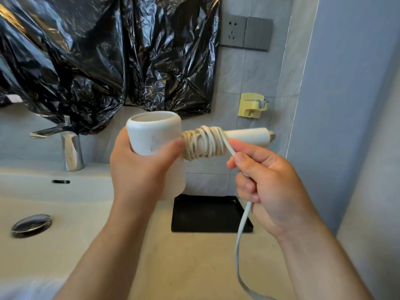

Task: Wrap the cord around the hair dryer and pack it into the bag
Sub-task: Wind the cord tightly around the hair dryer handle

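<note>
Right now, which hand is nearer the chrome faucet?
Left. The left hand, gripping the white hair dryer, is just right of the faucet; the right hand, pinching the white cord, is farther right.

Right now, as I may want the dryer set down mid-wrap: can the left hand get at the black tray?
Probably yes. The left hand grips the hair dryer above the black tray, whose visible part looks bare; only the hanging cord crosses its right edge.
</note>
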